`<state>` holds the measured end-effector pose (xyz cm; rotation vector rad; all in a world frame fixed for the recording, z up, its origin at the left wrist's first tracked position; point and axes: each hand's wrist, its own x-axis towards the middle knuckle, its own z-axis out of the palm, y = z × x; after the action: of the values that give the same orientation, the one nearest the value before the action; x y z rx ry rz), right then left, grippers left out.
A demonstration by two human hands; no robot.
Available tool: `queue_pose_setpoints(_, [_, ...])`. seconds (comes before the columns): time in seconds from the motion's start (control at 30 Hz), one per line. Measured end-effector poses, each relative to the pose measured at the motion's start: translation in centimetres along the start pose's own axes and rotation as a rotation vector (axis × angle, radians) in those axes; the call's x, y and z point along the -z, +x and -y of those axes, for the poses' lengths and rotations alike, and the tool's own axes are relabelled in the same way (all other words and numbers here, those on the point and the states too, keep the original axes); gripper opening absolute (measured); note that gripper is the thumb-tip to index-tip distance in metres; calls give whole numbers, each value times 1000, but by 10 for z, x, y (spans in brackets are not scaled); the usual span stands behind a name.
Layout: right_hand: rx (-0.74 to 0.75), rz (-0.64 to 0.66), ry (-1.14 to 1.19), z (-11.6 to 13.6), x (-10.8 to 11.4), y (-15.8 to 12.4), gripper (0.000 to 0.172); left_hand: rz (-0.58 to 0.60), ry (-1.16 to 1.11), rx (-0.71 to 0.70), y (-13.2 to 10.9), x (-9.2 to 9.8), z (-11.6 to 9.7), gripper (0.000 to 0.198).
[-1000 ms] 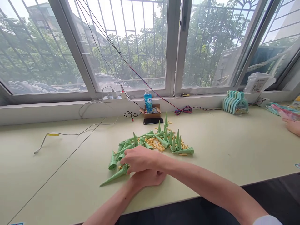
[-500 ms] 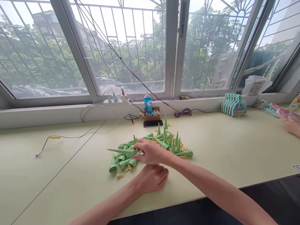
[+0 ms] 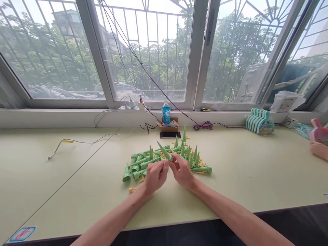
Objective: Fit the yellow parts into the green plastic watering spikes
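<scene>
My right hand (image 3: 182, 170) grips a green plastic spike (image 3: 164, 150) near its wide end, and the pointed tip leans up and to the left. Close against it, my left hand (image 3: 156, 175) is closed with thumb and fingers together near the spike's base; whatever it may hold is hidden. Around and beyond both hands spreads a pile of similar green spikes (image 3: 140, 160), some lying down and several standing point up. Small yellow valve-like pieces (image 3: 201, 163) lie among them, and one yellow piece (image 3: 131, 190) rests just left of my left wrist.
Behind the pile are a phone (image 3: 170, 135) and a small cardboard box (image 3: 175, 123) with a blue-liquid bottle (image 3: 166, 114). A white cable (image 3: 84, 142) crosses the left tabletop. Teal plastic items (image 3: 260, 122) stand at right, near another person's hand (image 3: 319, 149) touching a pink object.
My right hand has lifted the green spike off the pile's left side and drawn it back to the right. My left hand has risen to meet it. The view has shifted slightly.
</scene>
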<state>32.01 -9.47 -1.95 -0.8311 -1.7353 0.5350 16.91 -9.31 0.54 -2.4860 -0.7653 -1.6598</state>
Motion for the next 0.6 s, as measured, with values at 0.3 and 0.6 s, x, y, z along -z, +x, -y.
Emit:
queue_pose_setpoints(0.3, [-97,-45,42,5,4,1,26,85,-121,541,0,-7,-8,27])
queue_pose_setpoints(0.6, [-82,77,88,7,7,0,24,119,-274,632,3,-8,-12,27])
